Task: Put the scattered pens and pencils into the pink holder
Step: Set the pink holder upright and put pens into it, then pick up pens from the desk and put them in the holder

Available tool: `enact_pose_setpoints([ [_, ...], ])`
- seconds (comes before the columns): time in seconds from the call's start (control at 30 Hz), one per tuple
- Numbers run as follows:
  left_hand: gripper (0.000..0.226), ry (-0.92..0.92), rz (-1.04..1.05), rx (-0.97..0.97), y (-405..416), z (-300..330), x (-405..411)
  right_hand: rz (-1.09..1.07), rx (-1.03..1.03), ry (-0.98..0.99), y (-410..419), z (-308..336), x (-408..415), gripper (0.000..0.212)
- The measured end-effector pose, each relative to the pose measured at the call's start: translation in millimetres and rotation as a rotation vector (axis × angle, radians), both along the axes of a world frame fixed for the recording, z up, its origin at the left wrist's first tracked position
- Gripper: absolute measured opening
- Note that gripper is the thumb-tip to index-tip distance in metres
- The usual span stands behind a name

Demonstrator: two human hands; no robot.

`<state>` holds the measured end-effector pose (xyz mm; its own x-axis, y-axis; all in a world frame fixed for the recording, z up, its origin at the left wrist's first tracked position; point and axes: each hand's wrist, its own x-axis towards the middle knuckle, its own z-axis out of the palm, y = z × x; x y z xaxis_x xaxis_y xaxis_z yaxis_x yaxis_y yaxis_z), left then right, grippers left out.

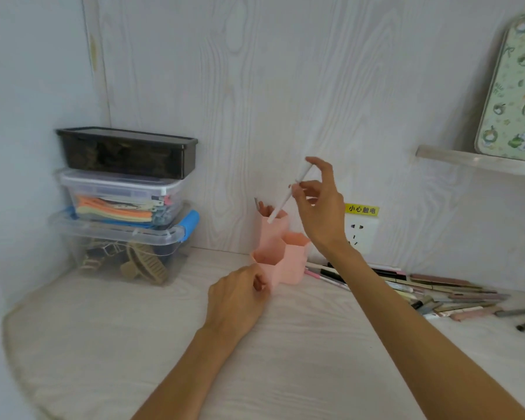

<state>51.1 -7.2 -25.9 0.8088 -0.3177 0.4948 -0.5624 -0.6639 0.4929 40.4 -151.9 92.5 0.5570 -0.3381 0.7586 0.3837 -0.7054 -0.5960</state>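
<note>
Fingers [300, 189] of the right hand [319, 207] pinch a white pen [288, 194], tilted with its lower tip over the tallest back cup of the pink holder [288, 262], while the left hand [240, 295], curled closed at seven o'clock of the holder, steadies its front cup. This looks like the drop-in step: next, lower the tip inside the rim and let go. Many pens and pencils [443, 295] still lie on the desk [134, 344] at four o'clock.

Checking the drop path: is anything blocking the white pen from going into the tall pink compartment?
Nothing visible does. The right hand holds the white pen tilted, its lower tip at the tall compartment's open mouth on the pink holder.
</note>
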Motion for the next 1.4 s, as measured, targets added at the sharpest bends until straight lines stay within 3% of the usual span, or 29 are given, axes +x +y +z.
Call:
enact_pose_setpoints([
  [0.27, 0.012, 0.024, -0.018, -0.024, -1, -2, 3, -0.041, -0.52, 0.295, 8, -44, 3, 0.033],
  [0.47, 0.021, 0.008, -0.012, -0.022, 1, -3, 3, -0.099, -0.931, 0.32, 17, -47, 14, 0.053],
  [0.57, 0.01, 0.0, -0.04, -0.019, 4, 1, 0, -0.051, -0.785, 0.287, 6, -43, -1, 0.055],
  [0.7, 0.005, 0.006, -0.146, -0.014, -1, 9, -12, -0.151, -0.504, 0.314, -55, -61, -47, 0.031],
  [0.83, 0.016, 0.001, -0.303, 0.018, -29, 13, -24, -0.269, -0.209, 0.523, -120, -93, -89, 0.023],
  [0.97, 0.039, -0.088, -0.455, 0.147, -73, 10, -27, -0.216, -0.023, 0.569, -137, -108, -106, 0.028],
  [1.1, 0.044, -0.135, -0.337, 0.373, -104, 0, -24, -0.24, -0.16, 0.591, -137, -110, -102, 0.019],
  [1.27, 0.031, -0.238, -0.327, 0.372, -111, 1, -18, -0.3, -0.324, 0.608, -141, -104, -102, 0.015],
  [1.4, 0.019, -0.234, -0.387, 0.367, -97, 10, -14, -0.309, -0.316, 0.591, -143, -104, -100, 0.011],
])
